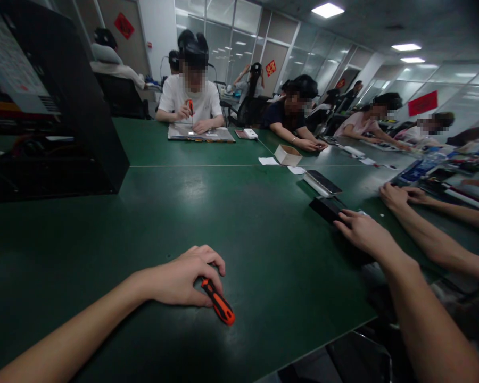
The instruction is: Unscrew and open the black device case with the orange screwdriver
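My left hand [191, 276] rests on the green table with its fingers curled round an orange and black screwdriver [219, 303]. The handle's end points toward me, and the shaft is hidden under the hand. Over at the right, my right hand [367, 234] grips a dark, box-like object [325, 208] near the table's edge. Part of that object is lost in shadow beneath the palm, so its exact kind does not show. Just beyond it lies a flat white device with a dark top [323, 182].
A tall black cabinet [91, 122] stands at the left on the green table [175, 213]. Farther back are a small open carton [288, 156] and paper slips [268, 160]. Another person's hands [399, 196] are close on the right. Across the table, a person works on a flat panel [219, 135].
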Motion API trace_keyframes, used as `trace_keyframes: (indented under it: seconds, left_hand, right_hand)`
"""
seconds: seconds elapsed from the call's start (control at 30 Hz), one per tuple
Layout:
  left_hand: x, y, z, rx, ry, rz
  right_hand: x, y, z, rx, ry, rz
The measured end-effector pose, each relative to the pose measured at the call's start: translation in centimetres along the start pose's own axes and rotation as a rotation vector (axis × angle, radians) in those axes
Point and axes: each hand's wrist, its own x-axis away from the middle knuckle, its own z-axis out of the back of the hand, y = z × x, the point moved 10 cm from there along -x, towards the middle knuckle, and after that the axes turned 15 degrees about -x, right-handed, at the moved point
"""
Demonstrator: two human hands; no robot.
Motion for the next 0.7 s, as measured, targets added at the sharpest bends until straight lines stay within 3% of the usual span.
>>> trace_keyframes:
  seconds: [0.13,0.23,0.4,0.57,0.7]
  left_hand:
    - [-0.1,-0.3,-0.1,0.004,0.021,0.012]
    - [-0.2,-0.4,0.3,0.007,0.12,0.007]
    - [0.5,-1.7,1.7,0.033,0.401,0.096]
    - [2.4,-3.6,4.0,0.018,0.713,0.263]
    - [3.9,-4.8,5.4,0.045,0.901,0.379]
  right_hand:
    - [1.0,0.3,-0.1,-0.013,0.031,-0.036]
    - [2.7,0.3,0.1,-0.019,0.105,-0.089]
    - [6.6,1.5,1.4,-0.084,0.264,-0.245]
    - [9.1,2.7,1.2,-0.169,0.26,-0.322]
    - [9.0,-0.1,2.0,-0.241,0.285,-0.263]
